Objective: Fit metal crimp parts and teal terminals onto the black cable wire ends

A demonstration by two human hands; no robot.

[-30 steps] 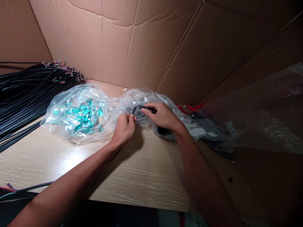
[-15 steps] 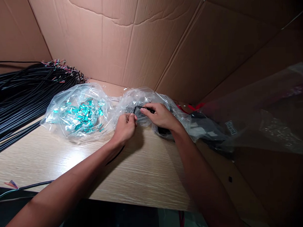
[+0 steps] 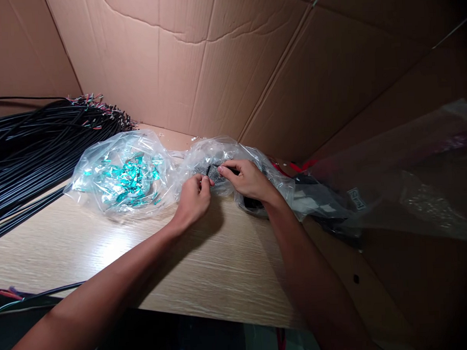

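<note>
My left hand [image 3: 193, 200] is pinched shut on the end of a thin black cable [image 3: 207, 171] over a clear plastic bag of small dark parts [image 3: 217, 155]. My right hand [image 3: 247, 180] rests at that bag's opening, its fingers closed on a small black piece [image 3: 233, 171] right beside the cable end. The fingertips of both hands almost touch. Both forearms reach in from the bottom edge across the wooden tabletop [image 3: 206, 268].
A clear bag of teal foil bits [image 3: 124, 176] lies left of the hands. A thick bundle of black cables [image 3: 33, 146] covers the table's left side. Cardboard walls [image 3: 214, 68] stand behind. More plastic bags [image 3: 402, 179] lie at the right. A loose cable [image 3: 38, 294] crosses the near left edge.
Both hands stay at the bag's opening; the right fingertips have closed in a little toward the left hand. The view has shifted slightly.
</note>
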